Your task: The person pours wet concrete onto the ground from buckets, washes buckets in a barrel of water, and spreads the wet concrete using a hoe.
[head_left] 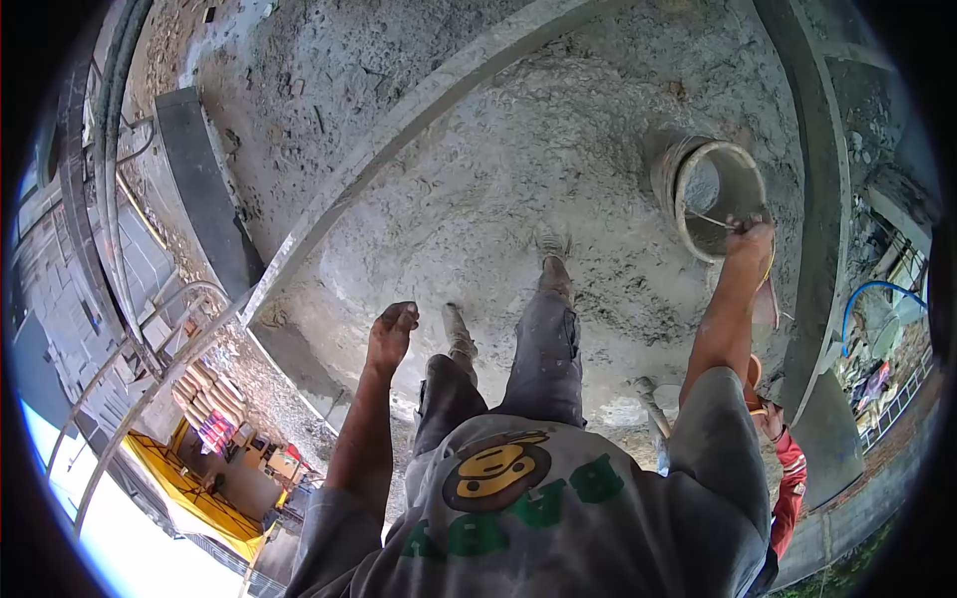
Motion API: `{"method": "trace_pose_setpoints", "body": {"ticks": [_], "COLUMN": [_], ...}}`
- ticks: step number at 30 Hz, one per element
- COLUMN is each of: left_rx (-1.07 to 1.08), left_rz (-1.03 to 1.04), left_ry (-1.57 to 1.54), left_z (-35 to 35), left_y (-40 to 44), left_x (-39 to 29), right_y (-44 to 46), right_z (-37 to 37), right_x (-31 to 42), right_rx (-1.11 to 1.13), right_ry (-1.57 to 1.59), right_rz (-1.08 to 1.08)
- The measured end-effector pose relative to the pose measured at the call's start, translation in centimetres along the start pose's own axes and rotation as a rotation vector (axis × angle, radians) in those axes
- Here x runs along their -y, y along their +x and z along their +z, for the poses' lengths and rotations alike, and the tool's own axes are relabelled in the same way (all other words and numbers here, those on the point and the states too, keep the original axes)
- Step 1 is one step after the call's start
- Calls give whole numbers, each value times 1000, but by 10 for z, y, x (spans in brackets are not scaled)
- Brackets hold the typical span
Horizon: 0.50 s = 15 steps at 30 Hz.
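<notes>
My right hand [750, 235] is closed at the near rim of a round bucket [720, 199], which stands on the wet grey concrete at the right. A thin wire or handle runs from the fingers across the bucket's mouth. The bucket's inside is coated grey, with a lighter patch deep within. Over the concrete [478, 179], left of my legs, my left hand [393, 334] hangs with its fingers curled together; whatever they may hold is hidden.
A long curved concrete edge [399, 125] crosses diagonally at the left, and another [822, 149] runs down the right. Beside my right arm is a co-worker's red sleeve [790, 483]. Metal pipes [150, 399] and a yellow canopy [189, 503] lie at the lower left.
</notes>
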State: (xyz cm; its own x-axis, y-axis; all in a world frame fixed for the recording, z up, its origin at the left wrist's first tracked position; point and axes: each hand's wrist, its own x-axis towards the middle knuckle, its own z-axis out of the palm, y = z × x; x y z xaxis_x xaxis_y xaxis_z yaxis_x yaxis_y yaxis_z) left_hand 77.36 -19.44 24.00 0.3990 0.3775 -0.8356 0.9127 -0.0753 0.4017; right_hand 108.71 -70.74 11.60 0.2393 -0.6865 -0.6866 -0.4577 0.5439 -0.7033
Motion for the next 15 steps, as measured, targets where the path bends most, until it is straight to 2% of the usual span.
{"method": "trace_pose_setpoints", "body": {"ticks": [1, 2, 5, 6, 8, 12, 15], "left_rx": [-31, -12, 57, 76, 92, 92, 50], "left_rz": [-27, 36, 110, 126, 174, 159, 205], "left_ry": [-82, -141, -186, -219, -299, -367, -439], "left_z": [10, 14, 27, 36, 49, 60, 42], "left_y": [-5, -8, -13, -9, 1, 1, -8], "left_x": [-24, -38, -58, -52, -25, 64, 137], "right_y": [-26, -51, -139, -160, -198, -257, -298], "right_z": [-19, -27, -65, -63, -46, -69, -89], "right_x": [10, 19, 45, 41, 29, -38, -118], "right_rx": [23, 61, 559, 522, 474, 698, 823], "right_ry": [-27, -41, -122, -187, -305, -435, -606], "right_rz": [-72, -149, -302, -285, -257, -142, -179]}}
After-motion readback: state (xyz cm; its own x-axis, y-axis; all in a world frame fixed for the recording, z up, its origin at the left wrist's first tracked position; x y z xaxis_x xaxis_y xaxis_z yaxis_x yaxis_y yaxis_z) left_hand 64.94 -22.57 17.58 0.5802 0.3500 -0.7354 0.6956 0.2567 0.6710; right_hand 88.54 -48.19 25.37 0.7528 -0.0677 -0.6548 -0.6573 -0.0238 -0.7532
